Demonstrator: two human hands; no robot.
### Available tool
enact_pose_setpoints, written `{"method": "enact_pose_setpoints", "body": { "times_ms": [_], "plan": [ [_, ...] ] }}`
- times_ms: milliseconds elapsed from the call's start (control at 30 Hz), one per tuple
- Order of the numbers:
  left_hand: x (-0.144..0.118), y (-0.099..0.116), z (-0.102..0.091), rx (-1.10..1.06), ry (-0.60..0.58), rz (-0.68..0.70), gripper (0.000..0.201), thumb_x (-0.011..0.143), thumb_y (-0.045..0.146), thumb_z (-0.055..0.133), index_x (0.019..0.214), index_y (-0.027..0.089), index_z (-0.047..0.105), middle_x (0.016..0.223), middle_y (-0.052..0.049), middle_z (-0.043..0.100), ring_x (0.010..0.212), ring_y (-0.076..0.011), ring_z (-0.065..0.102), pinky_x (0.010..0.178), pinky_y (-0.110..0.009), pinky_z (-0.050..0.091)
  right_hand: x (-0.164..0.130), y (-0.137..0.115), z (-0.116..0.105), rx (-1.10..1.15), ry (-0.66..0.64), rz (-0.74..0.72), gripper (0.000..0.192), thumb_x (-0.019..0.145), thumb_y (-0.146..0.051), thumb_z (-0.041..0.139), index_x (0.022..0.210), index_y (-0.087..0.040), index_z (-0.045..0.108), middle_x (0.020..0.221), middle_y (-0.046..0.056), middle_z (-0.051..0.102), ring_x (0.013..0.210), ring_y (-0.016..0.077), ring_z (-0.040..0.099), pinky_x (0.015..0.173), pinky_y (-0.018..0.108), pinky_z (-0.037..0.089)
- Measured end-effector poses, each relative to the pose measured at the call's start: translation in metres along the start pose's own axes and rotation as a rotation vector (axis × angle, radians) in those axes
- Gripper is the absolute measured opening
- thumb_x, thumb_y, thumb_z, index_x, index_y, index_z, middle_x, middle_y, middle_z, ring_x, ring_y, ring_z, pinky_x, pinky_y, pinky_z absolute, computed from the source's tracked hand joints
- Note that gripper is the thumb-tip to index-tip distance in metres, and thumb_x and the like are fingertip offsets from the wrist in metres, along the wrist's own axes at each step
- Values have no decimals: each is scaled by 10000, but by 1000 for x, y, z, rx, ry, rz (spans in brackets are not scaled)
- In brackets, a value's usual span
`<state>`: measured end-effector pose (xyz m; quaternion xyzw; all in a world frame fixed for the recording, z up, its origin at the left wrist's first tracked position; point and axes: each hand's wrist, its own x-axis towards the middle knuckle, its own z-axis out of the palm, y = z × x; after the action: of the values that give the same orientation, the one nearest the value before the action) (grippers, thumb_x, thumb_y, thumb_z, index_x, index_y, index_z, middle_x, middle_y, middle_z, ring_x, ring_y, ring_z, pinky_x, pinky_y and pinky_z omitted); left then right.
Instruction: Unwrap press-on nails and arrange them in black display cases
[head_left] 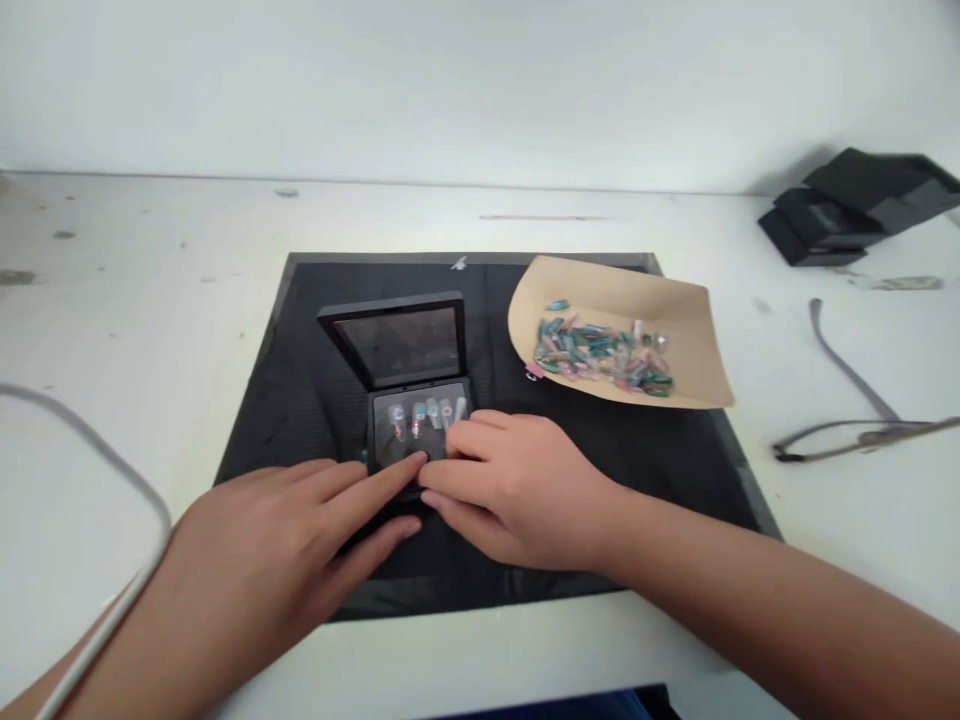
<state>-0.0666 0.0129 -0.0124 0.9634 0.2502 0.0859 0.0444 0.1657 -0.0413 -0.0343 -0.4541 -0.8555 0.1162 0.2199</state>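
A small black case stands on a dark mat, its windowed lid raised and tilted back. In its grey bed lies a row of decorated press-on nails, partly covered by my fingers. My left hand is around the case's front left, its index fingertip on the bed and its thumb by the front edge. At the front right, my right hand has its fingers curled and pressed together against the case. Whatever lies between those fingertips is hidden.
Right of the case, an open tan paper tray holds many loose, colourful press-on nails. Eyeglasses lie on the white table at right, with black boxes behind them. A pale cable crosses over my left forearm.
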Motion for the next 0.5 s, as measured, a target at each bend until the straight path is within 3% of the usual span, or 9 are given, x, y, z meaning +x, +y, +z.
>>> {"method": "enact_pose_setpoints", "body": {
  "times_ms": [200,333,433,500],
  "plan": [
    [9,3,0,0,49,20,363,1031,432,434,1137,248,728,614,7,639,509,-187,618,473,-311,356,-4,-1,-4,-65,109,-76,268,993,-265,525,817,-189,712,791,13,635,678,159,501,597,322,396],
    [11,6,-1,46,89,47,376,1034,412,433,1100,211,744,563,7,604,471,-184,591,480,-320,354,-6,3,-34,-170,228,-97,261,994,-251,540,874,-188,764,735,0,660,640,145,533,547,325,389],
    [8,6,1,76,95,43,398,1035,447,439,1228,217,699,572,6,604,479,-188,582,483,-329,335,-15,22,-72,-201,331,73,249,991,-263,581,870,-204,791,742,11,709,661,136,598,566,304,435],
    [5,5,4,64,83,39,438,1030,504,432,1279,231,668,582,4,600,502,-195,585,491,-334,335,-28,44,-99,-98,420,289,176,946,-286,662,879,-211,807,768,9,739,658,118,616,571,290,451]
  ]
}}
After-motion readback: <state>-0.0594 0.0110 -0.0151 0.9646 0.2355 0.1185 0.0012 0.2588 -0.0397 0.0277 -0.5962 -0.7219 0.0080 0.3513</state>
